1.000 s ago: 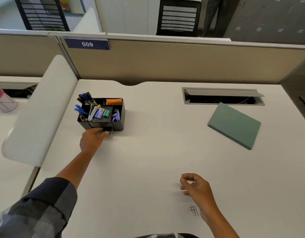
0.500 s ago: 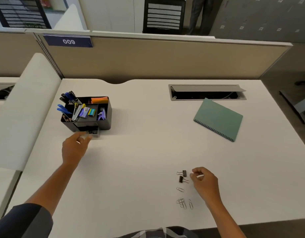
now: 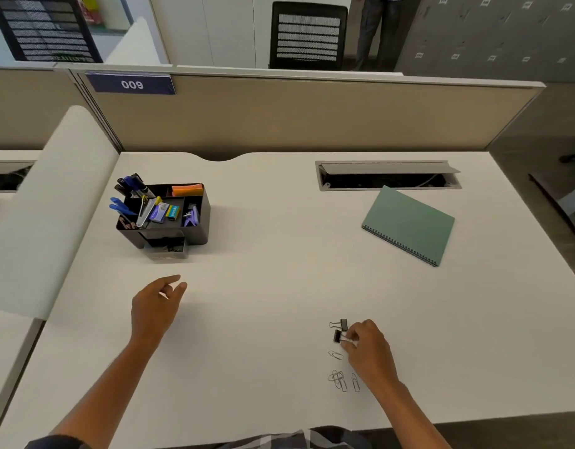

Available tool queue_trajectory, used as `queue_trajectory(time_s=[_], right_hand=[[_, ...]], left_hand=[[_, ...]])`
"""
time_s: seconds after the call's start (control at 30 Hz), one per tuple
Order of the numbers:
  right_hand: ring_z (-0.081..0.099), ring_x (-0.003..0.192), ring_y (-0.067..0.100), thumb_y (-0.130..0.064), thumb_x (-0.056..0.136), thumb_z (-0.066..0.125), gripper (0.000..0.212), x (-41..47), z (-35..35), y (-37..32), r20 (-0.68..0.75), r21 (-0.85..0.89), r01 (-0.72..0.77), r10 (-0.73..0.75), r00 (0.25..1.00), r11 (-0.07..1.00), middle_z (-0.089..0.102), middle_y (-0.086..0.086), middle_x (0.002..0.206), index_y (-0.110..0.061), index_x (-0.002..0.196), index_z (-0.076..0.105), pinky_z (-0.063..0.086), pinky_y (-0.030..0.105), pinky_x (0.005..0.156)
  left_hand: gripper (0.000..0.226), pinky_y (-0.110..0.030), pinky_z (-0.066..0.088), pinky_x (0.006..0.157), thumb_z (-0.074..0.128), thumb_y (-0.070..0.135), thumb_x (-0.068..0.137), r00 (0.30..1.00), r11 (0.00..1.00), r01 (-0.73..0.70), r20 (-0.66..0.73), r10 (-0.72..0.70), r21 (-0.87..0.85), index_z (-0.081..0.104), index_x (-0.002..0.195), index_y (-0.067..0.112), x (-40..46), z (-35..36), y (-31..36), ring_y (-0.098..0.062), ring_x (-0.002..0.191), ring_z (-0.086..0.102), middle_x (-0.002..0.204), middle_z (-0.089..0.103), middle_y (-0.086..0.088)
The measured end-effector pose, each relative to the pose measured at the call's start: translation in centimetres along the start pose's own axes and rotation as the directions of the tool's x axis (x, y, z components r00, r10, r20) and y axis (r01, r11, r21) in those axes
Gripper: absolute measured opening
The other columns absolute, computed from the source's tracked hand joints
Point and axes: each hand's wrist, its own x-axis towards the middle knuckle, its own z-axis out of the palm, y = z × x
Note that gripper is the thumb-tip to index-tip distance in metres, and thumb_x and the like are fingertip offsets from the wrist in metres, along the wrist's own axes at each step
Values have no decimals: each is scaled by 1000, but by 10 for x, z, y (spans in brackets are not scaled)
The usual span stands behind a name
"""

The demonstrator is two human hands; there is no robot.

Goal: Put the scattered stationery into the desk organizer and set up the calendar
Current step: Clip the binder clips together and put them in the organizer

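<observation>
A black desk organizer (image 3: 200, 226) stands at the left of the white desk, holding pens, scissors, sticky notes and staple boxes; its small front drawer (image 3: 169, 251) is pulled out. My left hand (image 3: 154, 307) hovers empty below it, fingers apart. Near the front edge my right hand (image 3: 367, 346) pinches the wire handle of a black binder clip (image 3: 337, 336). A second binder clip (image 3: 342, 324) lies just above it. Several silver paper clips (image 3: 339, 379) lie loose beside my right wrist. A green spiral-bound calendar (image 3: 409, 223) lies flat at the right.
An open cable slot (image 3: 388, 176) is set into the desk behind the calendar. A beige partition (image 3: 279, 115) closes the back. A white curved divider (image 3: 43, 222) borders the left side. A person stands beyond the partition next to a black chair (image 3: 308, 35).
My left hand drew back from the organizer's drawer toward me, leaving it open. My right hand moved onto the binder clips and took hold of one.
</observation>
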Motion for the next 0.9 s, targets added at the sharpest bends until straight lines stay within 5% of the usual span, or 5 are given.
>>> queue_trajectory(time_s=[0.23, 0.43, 0.6, 0.73, 0.9], right_hand=[[57, 87, 15, -11, 90, 75, 20, 7, 0, 4, 80, -66, 4, 1, 997, 998, 53, -4, 91, -16, 76, 62, 42, 19, 64], [51, 105, 19, -20, 96, 67, 12, 8, -1, -1, 171, -195, 65, -31, 985, 979, 56, 1, 102, -18, 86, 59, 54, 34, 86], [52, 85, 20, -11, 96, 59, 29, 4, -9, -12, 216, -131, 71, -42, 976, 989, 58, -1, 88, -24, 75, 43, 45, 29, 68], [41, 58, 11, -6, 97, 59, 24, 0, -16, -37, 192, 97, 75, -93, 977, 992, 55, -5, 69, -20, 81, 50, 36, 24, 56], [59, 67, 5, -5, 95, 65, 25, -4, -21, -79, 175, 222, 191, -232, 957, 956, 67, -4, 76, -25, 83, 58, 47, 23, 63]], left_hand=[[18, -6, 41, 63, 79, 26, 93, 999, 997, -24, 40, 27, -71, 79, 111, 23, -25, 7, 12, -16, 64, 55, 74, 62, -2], [17, -11, 42, 62, 80, 23, 91, 993, 988, -66, 92, 79, -141, 79, 108, 25, -48, 20, 32, -10, 57, 49, 75, 62, -2], [18, -14, 46, 59, 83, 23, 89, 970, 975, -72, 212, 117, -211, 79, 106, 28, -74, 35, 51, -7, 53, 49, 80, 68, 4], [23, -24, 57, 67, 83, 25, 89, 879, 964, -78, 439, 188, -255, 78, 110, 32, -96, 50, 75, -14, 63, 68, 94, 76, 13], [34, -16, 55, 73, 81, 28, 91, 725, 929, -193, 592, 352, -316, 75, 125, 30, -112, 67, 102, -14, 77, 76, 108, 77, 19]])
